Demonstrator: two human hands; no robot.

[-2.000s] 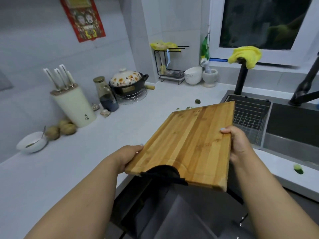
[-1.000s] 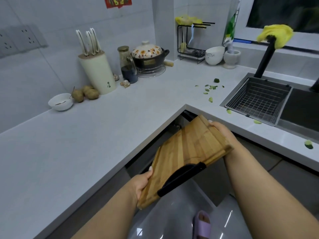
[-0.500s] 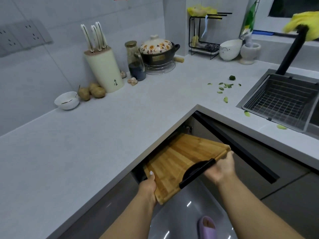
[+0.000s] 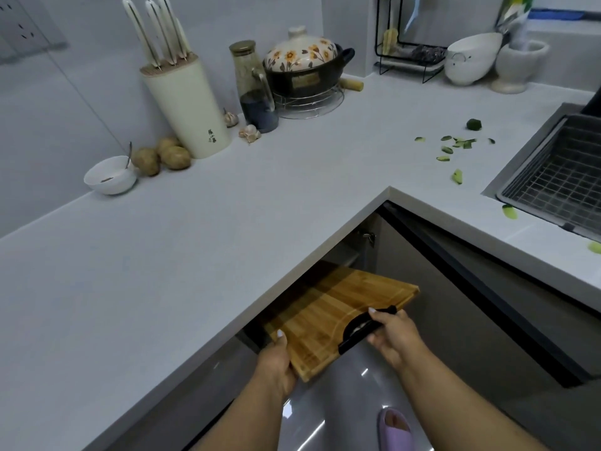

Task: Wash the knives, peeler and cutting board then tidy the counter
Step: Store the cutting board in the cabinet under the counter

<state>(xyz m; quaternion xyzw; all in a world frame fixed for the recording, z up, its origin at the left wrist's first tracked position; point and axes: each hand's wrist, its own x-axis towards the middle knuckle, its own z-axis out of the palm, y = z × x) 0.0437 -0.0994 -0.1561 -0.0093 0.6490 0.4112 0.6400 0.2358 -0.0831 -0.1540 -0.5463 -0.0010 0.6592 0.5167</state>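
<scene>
Head view: your left hand (image 4: 276, 359) grips the cutting board (image 4: 331, 312) at its near corner. Your right hand (image 4: 392, 333) pinches its black handle (image 4: 357, 333), under the worktop (image 4: 227, 229) inner corner.

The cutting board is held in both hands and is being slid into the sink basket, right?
Not quite. The head view shows both hands, left hand and right hand, holding the cutting board, but it is going under the counter into the corner cabinet, not the sink basket.

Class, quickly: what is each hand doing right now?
Left hand: grips the cutting board corner.
Right hand: grips the board's black handle.
</scene>
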